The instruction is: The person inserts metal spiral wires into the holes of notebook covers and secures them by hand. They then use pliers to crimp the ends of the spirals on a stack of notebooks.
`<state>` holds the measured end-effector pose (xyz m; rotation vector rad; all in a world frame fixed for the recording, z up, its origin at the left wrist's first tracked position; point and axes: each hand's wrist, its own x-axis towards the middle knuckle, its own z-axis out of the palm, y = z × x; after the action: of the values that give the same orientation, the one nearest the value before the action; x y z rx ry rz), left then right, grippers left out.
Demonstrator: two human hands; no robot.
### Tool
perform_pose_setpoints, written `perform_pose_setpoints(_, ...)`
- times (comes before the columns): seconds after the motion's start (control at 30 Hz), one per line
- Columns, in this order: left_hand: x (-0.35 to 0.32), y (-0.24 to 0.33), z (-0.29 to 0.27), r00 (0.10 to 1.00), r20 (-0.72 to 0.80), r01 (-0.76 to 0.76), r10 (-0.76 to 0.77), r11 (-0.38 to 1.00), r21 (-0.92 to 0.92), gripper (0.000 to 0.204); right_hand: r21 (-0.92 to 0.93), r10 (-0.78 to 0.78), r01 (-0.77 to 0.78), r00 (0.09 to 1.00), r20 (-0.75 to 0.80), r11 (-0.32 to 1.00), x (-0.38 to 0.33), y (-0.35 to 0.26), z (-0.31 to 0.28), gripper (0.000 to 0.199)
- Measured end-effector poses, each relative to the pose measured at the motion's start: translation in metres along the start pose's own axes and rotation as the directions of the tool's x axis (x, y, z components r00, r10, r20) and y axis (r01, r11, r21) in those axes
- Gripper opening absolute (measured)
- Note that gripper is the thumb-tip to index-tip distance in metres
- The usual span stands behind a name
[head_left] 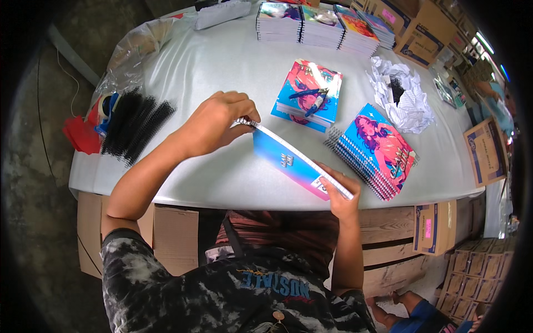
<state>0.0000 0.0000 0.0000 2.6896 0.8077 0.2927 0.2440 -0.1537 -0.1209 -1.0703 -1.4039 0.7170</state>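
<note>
A thin notebook (283, 164) with a blue and pink cover is held on edge above the table. My right hand (341, 194) grips its near right end. At the far left end, the closed fingers of my left hand (222, 119) pinch a dark spiral coil (244, 120) at the notebook's corner; the fingers partly hide it. Right of the notebook lies a stack of spiral-bound notebooks (377, 150) with a pink-haired figure on the cover. Beyond it, dark-handled pliers (316, 102) rest on a pile of similar notebooks (288, 83).
Many loose black coils (136, 125) lie at the table's left, beside a red cloth (81, 135). Notebook stacks (280, 28) line the far edge, near cardboard boxes (425, 36). Crumpled paper (408, 102) sits at right. Another person (416, 316) is at lower right.
</note>
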Motion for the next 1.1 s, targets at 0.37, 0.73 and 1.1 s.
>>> perform_pose_setpoints(0.37, -0.003, 0.004, 0.007, 0.942, -0.110, -0.241, 0.318, 0.865, 0.441, 0.025, -0.037, -0.222, 0.221, 0.975, -0.021, 0.975, -0.003, 0.002, 0.007, 0.029)
perform_pose_setpoints(0.73, -0.057, -0.034, 0.117, 0.868, -0.265, -0.222, 0.420, 0.806, 0.549, 0.106, -0.168, -0.293, 0.280, 0.954, -0.057, 0.945, -0.007, -0.001, 0.023, 0.030)
perform_pose_setpoints(1.1, -0.047, -0.038, 0.136, 0.579, -0.325, -0.444, 0.748, 0.623, 0.643, 0.119, -0.146, -0.452, 0.444, 0.891, -0.030, 0.884, -0.009, 0.005, 0.025, 0.031)
